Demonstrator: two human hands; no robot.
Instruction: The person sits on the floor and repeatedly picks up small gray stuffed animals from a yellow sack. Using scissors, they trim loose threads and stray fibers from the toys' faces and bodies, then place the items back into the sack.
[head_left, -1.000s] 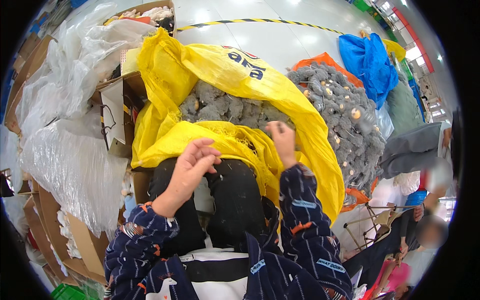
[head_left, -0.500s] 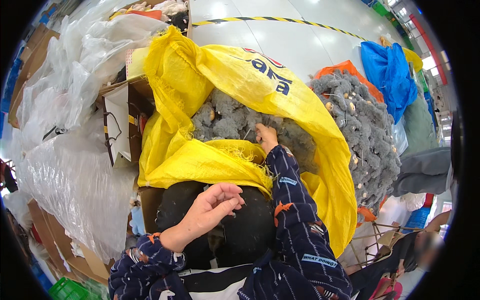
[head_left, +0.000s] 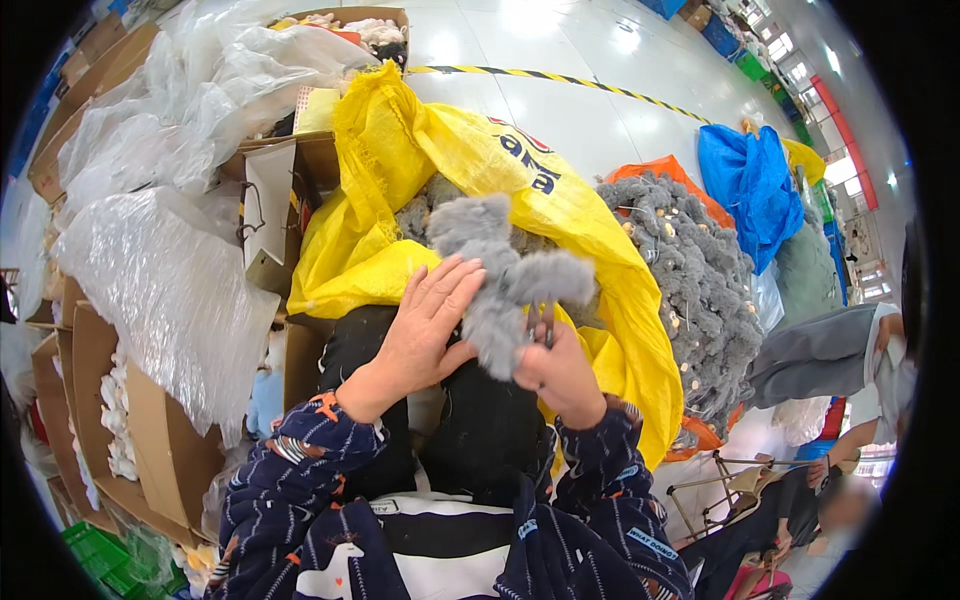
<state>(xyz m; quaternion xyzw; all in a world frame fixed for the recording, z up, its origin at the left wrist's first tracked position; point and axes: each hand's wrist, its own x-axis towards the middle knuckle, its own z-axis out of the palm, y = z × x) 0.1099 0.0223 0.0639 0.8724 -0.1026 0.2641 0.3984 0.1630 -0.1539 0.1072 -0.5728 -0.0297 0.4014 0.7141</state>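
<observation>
A gray fluffy plush piece [head_left: 490, 265] with several rounded lobes is held up over the near half of the yellow sack [head_left: 590, 225], in front of its open mouth. The left hand [head_left: 425, 325], at the sack's near edge, lies along the piece with its fingers straight and together on the fur and its thumb spread apart; whether it pinches the piece from beneath, I cannot tell. The right hand [head_left: 565, 372], also at the sack's near edge, is clamped around a dark tool with 2 upright prongs [head_left: 549, 322], beside the lower lobe of the piece. More gray pieces [head_left: 413, 222] lie inside the sack. Right of the sack is a big heap of gray plush [head_left: 690, 300] with pale round bits, on an orange bag [head_left: 660, 170]; a blue bag [head_left: 755, 190] stands beyond that. Left of the sack, clear plastic sheeting [head_left: 170, 290] spreads above an open cardboard box [head_left: 165, 450]. Striped tape [head_left: 570, 82] crosses the floor behind the sack, and black trouser legs [head_left: 480, 430] sit nearest it in front.
</observation>
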